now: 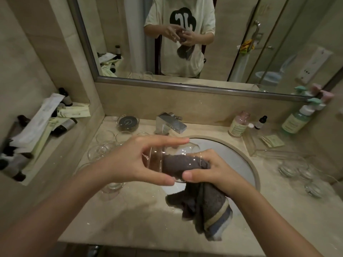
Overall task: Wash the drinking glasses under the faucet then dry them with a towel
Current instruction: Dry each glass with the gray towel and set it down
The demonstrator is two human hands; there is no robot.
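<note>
Gripping a drinking glass [167,154] sideways over the sink [239,160], left hand [130,162] curling round its base, right hand [213,169] pinching grey towel [202,206] stuffed inside, faucet [169,124] at twelve o'clock, more glasses [104,149] at nine and three o'clock.

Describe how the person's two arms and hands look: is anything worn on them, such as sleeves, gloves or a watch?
Both forearms are bare up to the picture's lower edge; no sleeve shows on them. The left hand and the right hand wear no gloves, and no watch or bracelet shows at the wrists. The fingernails are short and unpainted. The mirror shows a pale short-sleeved T-shirt with a dark print.
</note>
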